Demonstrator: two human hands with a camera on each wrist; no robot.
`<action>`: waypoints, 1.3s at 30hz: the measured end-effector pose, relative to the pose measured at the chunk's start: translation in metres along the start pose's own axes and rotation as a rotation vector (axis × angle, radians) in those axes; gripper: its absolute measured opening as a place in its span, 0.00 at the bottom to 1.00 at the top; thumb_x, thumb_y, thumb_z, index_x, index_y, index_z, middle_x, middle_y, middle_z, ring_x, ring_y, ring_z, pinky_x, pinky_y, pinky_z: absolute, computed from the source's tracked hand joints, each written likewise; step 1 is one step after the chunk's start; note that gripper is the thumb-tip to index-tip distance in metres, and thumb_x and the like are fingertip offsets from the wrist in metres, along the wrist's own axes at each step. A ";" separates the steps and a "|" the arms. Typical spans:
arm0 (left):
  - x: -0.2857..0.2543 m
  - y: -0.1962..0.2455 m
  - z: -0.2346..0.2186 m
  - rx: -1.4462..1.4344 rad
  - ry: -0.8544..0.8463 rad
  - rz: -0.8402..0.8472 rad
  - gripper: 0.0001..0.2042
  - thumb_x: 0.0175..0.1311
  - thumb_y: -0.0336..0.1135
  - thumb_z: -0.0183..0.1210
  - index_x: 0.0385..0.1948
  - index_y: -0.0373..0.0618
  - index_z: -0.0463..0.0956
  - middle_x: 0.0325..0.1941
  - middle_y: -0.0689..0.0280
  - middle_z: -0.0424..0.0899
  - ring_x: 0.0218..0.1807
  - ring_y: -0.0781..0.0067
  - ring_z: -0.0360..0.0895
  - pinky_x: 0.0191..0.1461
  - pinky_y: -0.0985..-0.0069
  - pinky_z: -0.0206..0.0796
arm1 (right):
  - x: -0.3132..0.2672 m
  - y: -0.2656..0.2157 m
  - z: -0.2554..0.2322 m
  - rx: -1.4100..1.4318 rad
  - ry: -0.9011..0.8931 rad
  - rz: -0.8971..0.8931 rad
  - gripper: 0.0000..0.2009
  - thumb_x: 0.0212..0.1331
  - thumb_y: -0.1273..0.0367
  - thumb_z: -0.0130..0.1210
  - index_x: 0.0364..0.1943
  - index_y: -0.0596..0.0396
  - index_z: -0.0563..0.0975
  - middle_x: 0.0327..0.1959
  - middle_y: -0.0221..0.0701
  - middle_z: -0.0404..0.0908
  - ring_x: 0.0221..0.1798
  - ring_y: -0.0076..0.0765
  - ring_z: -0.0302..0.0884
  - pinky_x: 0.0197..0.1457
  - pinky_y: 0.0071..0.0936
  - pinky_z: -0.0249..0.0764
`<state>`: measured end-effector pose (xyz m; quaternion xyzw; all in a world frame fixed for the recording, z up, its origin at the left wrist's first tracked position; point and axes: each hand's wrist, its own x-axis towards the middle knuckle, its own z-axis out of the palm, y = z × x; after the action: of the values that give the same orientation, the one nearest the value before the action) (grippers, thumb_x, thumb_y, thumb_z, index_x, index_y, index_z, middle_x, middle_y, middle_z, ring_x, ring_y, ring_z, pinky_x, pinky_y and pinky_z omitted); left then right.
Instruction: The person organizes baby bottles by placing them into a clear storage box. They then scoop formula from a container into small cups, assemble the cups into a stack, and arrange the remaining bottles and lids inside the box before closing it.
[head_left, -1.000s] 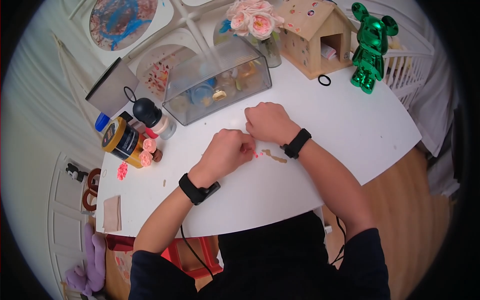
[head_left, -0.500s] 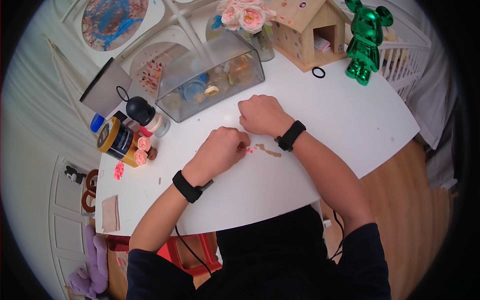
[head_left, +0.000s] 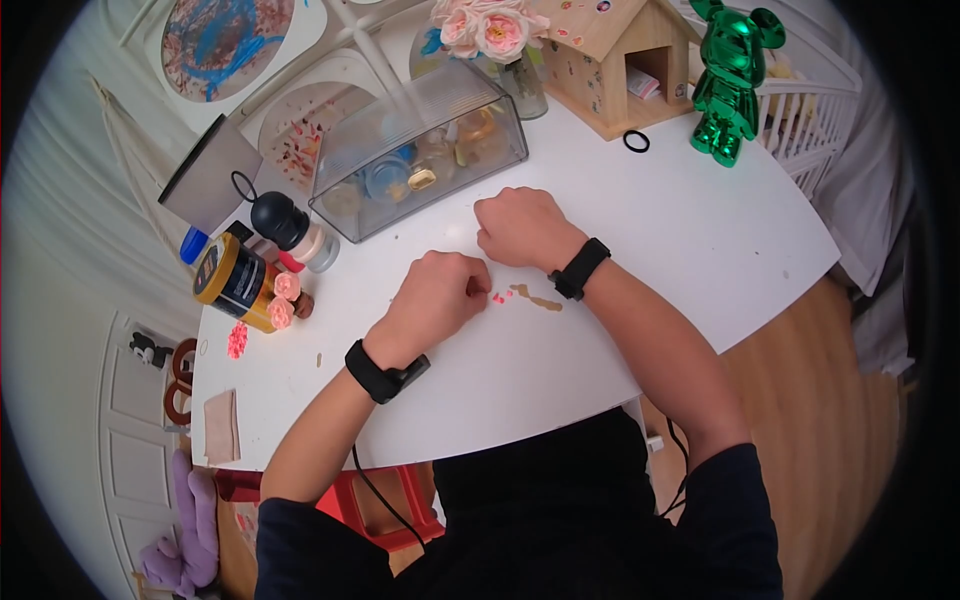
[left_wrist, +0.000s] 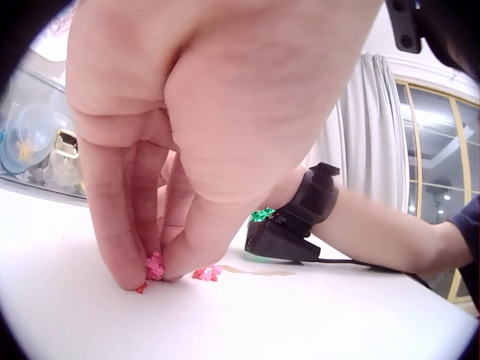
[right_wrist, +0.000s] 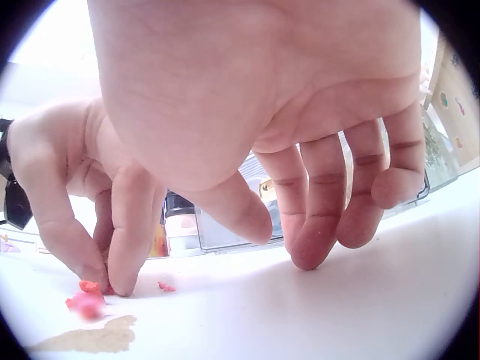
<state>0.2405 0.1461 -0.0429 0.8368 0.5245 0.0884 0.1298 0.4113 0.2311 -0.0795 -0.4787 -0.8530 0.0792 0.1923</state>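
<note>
My left hand (head_left: 437,300) is lowered to the white table, thumb and fingertips pinching a small pink crumbly piece (left_wrist: 154,266) at the surface. Just beyond those fingertips lie a few loose pink bits (head_left: 499,297), bright and irregular. A thin tan smear-like strip (head_left: 538,299) stretches from them to the right. My right hand (head_left: 528,230) is above and right of the left one. In the right wrist view its fingers hang loosely bent, the fingertips (right_wrist: 306,259) down at the tabletop and nothing between them and the thumb.
A smoky clear storage box (head_left: 420,150) stands behind the hands. To the left are a yellow jar (head_left: 238,283), a black-capped bottle (head_left: 295,232), a pile of pink bits (head_left: 237,340) and a folded cloth (head_left: 221,427). Back right hold a wooden house (head_left: 620,70) and a green bear figure (head_left: 733,85).
The left hand has drawn slightly left from the loose pink bits, and a gap now shows between the two hands. The head view has shifted a little.
</note>
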 end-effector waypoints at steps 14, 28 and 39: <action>0.004 0.014 0.002 -0.128 -0.009 -0.197 0.10 0.67 0.35 0.67 0.39 0.39 0.92 0.33 0.56 0.94 0.36 0.61 0.92 0.47 0.69 0.82 | 0.000 0.000 0.001 0.010 -0.002 0.004 0.08 0.55 0.70 0.59 0.33 0.55 0.89 0.37 0.46 0.91 0.44 0.57 0.91 0.49 0.48 0.86; -0.005 0.024 0.006 -0.056 -0.003 -0.008 0.14 0.64 0.25 0.64 0.49 0.44 0.91 0.42 0.52 0.92 0.44 0.50 0.90 0.54 0.62 0.82 | 0.001 0.001 0.004 0.012 0.024 -0.007 0.08 0.53 0.71 0.59 0.32 0.55 0.89 0.36 0.46 0.91 0.43 0.56 0.91 0.47 0.47 0.86; -0.013 0.019 0.013 0.021 0.062 0.137 0.13 0.65 0.27 0.70 0.51 0.44 0.91 0.45 0.55 0.91 0.45 0.51 0.89 0.54 0.62 0.82 | 0.001 0.000 0.004 -0.003 0.004 -0.002 0.08 0.56 0.71 0.58 0.32 0.55 0.88 0.36 0.46 0.91 0.43 0.56 0.91 0.48 0.48 0.86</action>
<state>0.2548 0.1247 -0.0490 0.8689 0.4707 0.1175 0.0983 0.4097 0.2324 -0.0828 -0.4784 -0.8531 0.0770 0.1935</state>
